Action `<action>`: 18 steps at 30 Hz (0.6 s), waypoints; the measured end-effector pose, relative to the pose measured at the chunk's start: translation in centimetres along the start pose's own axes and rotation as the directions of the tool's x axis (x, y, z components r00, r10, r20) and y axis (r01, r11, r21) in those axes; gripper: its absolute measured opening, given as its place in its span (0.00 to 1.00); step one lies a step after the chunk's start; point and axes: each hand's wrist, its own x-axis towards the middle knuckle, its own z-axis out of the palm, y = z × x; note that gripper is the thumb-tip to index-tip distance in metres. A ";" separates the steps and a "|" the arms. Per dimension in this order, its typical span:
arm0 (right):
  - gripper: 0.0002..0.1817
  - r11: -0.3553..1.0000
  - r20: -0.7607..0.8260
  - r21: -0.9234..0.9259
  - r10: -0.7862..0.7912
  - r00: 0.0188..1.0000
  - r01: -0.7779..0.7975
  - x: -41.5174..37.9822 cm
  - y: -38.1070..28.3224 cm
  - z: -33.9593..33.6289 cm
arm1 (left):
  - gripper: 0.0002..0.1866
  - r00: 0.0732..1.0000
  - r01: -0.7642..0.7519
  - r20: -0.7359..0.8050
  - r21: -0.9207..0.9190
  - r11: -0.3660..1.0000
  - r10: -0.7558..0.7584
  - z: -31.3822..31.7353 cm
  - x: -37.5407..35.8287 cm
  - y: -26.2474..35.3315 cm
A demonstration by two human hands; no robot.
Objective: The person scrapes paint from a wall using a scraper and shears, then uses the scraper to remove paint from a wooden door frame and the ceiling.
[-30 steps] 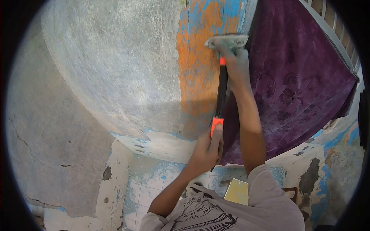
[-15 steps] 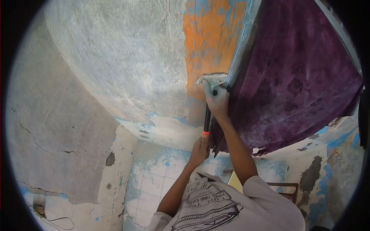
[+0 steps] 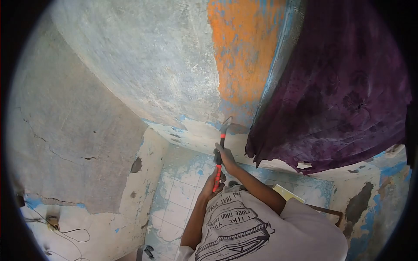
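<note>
A long-handled scraper [image 3: 223,135] with a black and red handle slants up from my body to the wall, its metal head at the lower edge of the orange paint patch [image 3: 247,52]. Lower down, my left hand [image 3: 212,186] is closed round the red part of the handle. Just above it, my right hand [image 3: 225,157] wraps the black part of the handle. Grey, scraped wall [image 3: 152,65] lies to the left of the patch.
A purple curtain [image 3: 331,108] hangs at the right beside a blue-edged frame. Below are a tiled floor [image 3: 176,191] and a wooden chair [image 3: 328,212] with something yellow near it. Loose cables [image 3: 72,232] hang at the lower left.
The scraper's head has moved down from the orange patch to its lower edge. My right hand has slid from the head down onto the handle; my left hand is lower.
</note>
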 end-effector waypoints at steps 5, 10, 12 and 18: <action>0.26 0.995 0.134 0.039 -0.098 0.986 0.094 -2.3 -0.4 0.1 | 0.16 0.953 -0.164 -0.194 0.317 0.934 0.233 0.7 0.7 -2.5; 0.24 0.958 0.287 0.000 -0.274 0.918 0.286 -4.6 -3.0 -1.0 | 0.18 0.872 -0.328 -0.199 0.440 0.836 0.447 0.7 2.3 -5.6; 0.24 0.945 0.259 -0.026 -0.308 0.915 0.326 -6.1 -4.1 -1.8 | 0.17 0.915 -0.266 -0.098 0.584 0.767 0.391 1.3 1.7 -4.7; 0.16 0.923 -0.106 -0.082 -0.383 0.918 0.376 -5.2 -1.4 -5.8 | 0.20 0.857 -0.412 -0.004 0.594 0.691 0.515 2.0 4.3 -2.9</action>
